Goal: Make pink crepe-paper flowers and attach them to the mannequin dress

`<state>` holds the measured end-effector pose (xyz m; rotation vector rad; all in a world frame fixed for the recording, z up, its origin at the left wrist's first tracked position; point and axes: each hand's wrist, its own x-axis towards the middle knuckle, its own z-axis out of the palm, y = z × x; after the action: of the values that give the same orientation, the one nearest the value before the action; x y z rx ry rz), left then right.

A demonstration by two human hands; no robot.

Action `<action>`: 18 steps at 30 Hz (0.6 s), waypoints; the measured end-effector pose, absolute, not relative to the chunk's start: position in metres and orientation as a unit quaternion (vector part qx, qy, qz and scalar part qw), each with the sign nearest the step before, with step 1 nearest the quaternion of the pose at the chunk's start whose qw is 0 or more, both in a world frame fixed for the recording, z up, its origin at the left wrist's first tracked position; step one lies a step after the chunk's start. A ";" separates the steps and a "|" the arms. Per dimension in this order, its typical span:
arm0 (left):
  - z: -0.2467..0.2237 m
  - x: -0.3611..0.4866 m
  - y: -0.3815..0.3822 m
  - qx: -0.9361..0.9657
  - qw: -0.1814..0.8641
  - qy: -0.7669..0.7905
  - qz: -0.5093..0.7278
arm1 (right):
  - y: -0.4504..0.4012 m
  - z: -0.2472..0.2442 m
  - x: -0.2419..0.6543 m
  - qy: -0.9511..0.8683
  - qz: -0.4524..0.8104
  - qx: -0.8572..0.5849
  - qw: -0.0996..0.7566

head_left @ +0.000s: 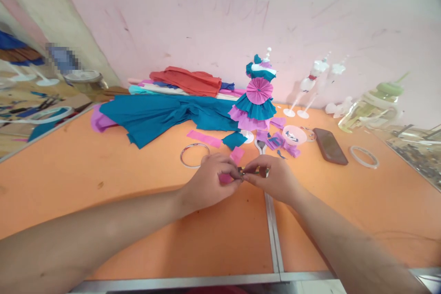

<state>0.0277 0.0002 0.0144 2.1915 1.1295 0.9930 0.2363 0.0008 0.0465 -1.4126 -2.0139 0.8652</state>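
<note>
Pinching a small dark piece [240, 170] (mostly hidden) in a tight fingertip grip between left hand [212, 177] and right hand [276, 179], over the desk [220, 248], apparently adjusting it finely, next calling for steady, delicate pressure.

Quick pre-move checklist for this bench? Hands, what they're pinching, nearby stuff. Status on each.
1. Both hands visible: ok. Left hand and right hand come together at the fingertips above the table.
2. Pinched piece identifiable: cannot tell. Small, mostly covered by fingers.
3. Area by the fingertips free of offcuts: not ok. A pink scrap lies just beyond them.
4. Dress form upright: ok. Stands behind the hands in its teal and purple dress.
5. Pink bowl upright: ok. Small bits inside.
6. Smartphone clear of the right hand: ok. Lies apart, farther right.
</note>
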 end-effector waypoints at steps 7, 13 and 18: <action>0.010 0.027 0.001 0.806 0.234 0.411 0.356 | 0.002 0.053 0.239 -0.768 0.313 -0.518 0.209; 0.011 0.025 0.003 0.805 0.252 0.421 0.334 | 0.023 0.068 0.287 -0.754 0.311 -0.548 0.188; 0.012 0.022 0.000 0.845 0.218 0.396 0.286 | 0.039 0.058 0.314 -0.739 0.301 -0.584 0.146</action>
<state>0.0223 0.0003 0.0119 2.3397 1.0970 0.7921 0.3136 0.0392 0.0585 -1.6821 -2.1292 0.8660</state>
